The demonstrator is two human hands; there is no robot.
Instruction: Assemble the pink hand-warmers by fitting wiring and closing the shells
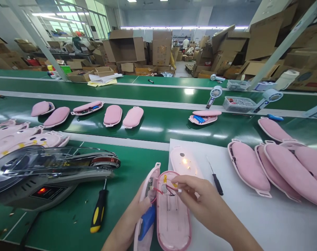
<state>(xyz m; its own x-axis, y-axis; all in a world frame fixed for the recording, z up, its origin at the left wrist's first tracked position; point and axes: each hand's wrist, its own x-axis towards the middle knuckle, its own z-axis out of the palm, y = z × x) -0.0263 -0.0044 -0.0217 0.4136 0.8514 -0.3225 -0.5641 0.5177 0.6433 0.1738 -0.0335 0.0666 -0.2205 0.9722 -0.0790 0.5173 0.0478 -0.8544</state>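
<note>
At the left edge of a white sheet (216, 157) on the bench: one pink case, opened into two halves.

Item, hollow half (174, 223): lying inner side up, yellow tape (165, 178) near its top end. Item, loaded half (149, 179): tilted on edge just beside it, bearing a circuit board and a blue battery (148, 223). Thin wires (158, 190) run between them.

Left hand (140, 205): thumb inside, fingers behind, closed round the loaded half. Right hand (196, 193): thumb and forefinger nearly together at the wires and a white connector (179, 190); cannot tell whether either is gripped.

Handling, by judgement: shells light, stiff, rather slippery, best held by the rims; battery adds some weight; wires limp and fragile, safer taken at the connector than by the strands.

Surrounding: a lit pink shell (184, 162) behind; dark-handled screwdriver (217, 184); yellow-and-black screwdriver (99, 211); grey machine (56, 184); pink cases (249, 167) piled at right.

Beyond: handheld fan (214, 96); cardboard boxes (162, 48).
</note>
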